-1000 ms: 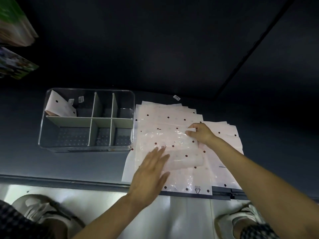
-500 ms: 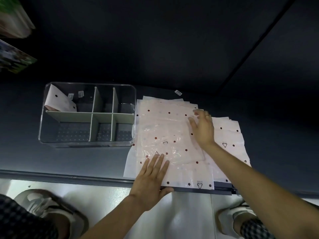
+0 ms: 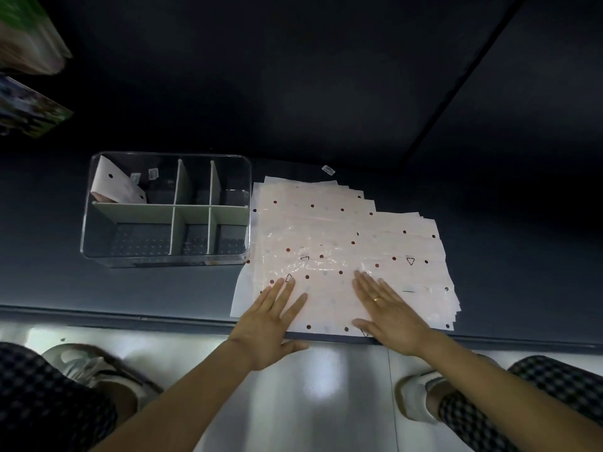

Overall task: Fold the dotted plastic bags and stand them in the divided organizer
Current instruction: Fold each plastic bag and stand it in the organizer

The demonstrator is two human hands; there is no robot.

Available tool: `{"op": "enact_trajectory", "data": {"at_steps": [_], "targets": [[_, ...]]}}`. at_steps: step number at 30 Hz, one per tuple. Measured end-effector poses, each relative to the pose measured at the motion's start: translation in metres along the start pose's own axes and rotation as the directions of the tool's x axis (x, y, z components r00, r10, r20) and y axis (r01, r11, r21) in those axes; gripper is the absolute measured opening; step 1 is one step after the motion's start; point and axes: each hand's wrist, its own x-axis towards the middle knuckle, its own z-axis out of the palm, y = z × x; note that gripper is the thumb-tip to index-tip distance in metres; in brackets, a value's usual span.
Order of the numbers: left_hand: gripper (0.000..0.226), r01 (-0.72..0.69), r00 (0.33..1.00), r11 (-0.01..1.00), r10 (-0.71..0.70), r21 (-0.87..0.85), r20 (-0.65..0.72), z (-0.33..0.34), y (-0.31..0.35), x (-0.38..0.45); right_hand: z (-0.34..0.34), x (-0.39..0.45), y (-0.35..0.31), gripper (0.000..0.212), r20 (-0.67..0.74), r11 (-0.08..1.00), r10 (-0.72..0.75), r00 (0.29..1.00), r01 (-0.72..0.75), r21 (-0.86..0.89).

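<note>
A fanned stack of pale dotted plastic bags (image 3: 329,236) lies flat on the dark shelf. My left hand (image 3: 270,318) rests flat on the near left part of the top bag, fingers straight. My right hand (image 3: 388,313), with a ring, presses flat on the near right part, fingers straight too. To the left stands the clear divided organizer (image 3: 98,233) with pale green dividers. One folded dotted bag (image 3: 112,187) leans in its back left compartment.
A small white label (image 3: 328,170) lies behind the bags. The shelf's front edge (image 3: 130,316) runs just under my wrists, with the shiny floor and my shoes (image 3: 94,370) below. Colourful packages (image 3: 26,102) hang at the upper left.
The top bag, folded over before, now lies spread flat. My right hand slid from the far side of the stack back to the near edge. My left hand stayed near the front.
</note>
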Motion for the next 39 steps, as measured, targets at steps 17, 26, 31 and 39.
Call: {"op": "enact_trajectory", "data": {"at_steps": [17, 26, 31, 39], "targets": [[0.045, 0.106, 0.957, 0.943, -0.183, -0.316, -0.225, -0.027, -0.003, 0.018, -0.035, 0.037, -0.007, 0.018, -0.334, 0.991, -0.093, 0.938, 0.056, -0.118], [0.023, 0.217, 0.903, 0.742, -0.4, -0.635, -0.159, -0.03, -0.022, -0.011, -0.066, 0.011, 0.003, 0.011, 0.03, 0.715, 0.009, 1.0, -0.027, 0.699], [0.013, 0.251, 0.878, 0.629, -0.468, -0.735, -0.101, -0.035, -0.019, -0.003, -0.061, 0.016, 0.013, 0.006, 0.048, 0.473, 0.117, 0.992, -0.098, 0.876], [0.034, 0.39, 0.771, 0.482, -0.637, -0.785, -0.008, -0.036, -0.016, 0.029, -0.038, 0.032, 0.015, 0.037, 0.211, 0.069, 0.495, 0.843, -0.28, 0.958]]}}
